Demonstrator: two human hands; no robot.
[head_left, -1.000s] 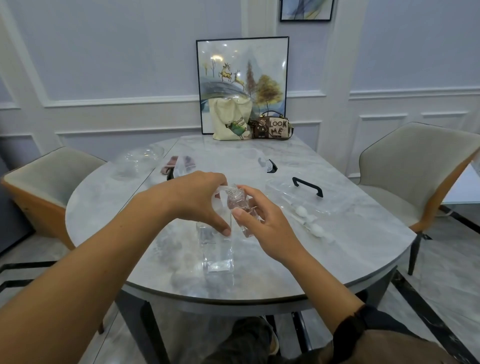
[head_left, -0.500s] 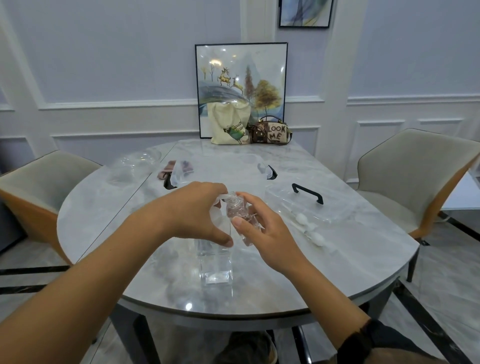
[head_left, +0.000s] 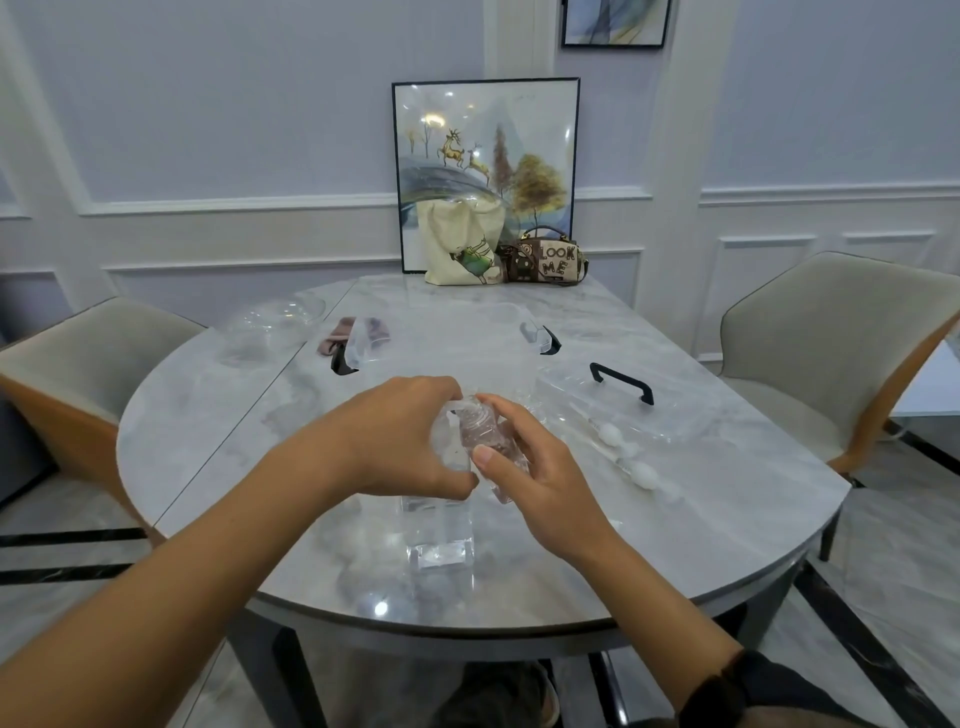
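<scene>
Above the round marble table (head_left: 675, 545), my right hand (head_left: 540, 478) grips a small clear plastic bag (head_left: 488, 439) with a brownish item inside, thumb on its front. My left hand (head_left: 400, 436) pinches the same bag's top and left edge, fingers curled. Just below both hands stands a tall clear rectangular container (head_left: 441, 530), its upper part hidden behind my left hand.
A clear box lid with a black handle (head_left: 621, 382) lies to the right, white egg-like pieces (head_left: 641, 475) near it. Farther back are clear bowls (head_left: 280, 317), a pinkish item (head_left: 337, 335), a cloth bag (head_left: 460, 244), a handbag (head_left: 550, 260) and a framed picture (head_left: 485, 150). Chairs flank the table.
Both hands keep holding the small bag in about the same place above the container. The view has tilted up a little, so everything sits lower in the frame.
</scene>
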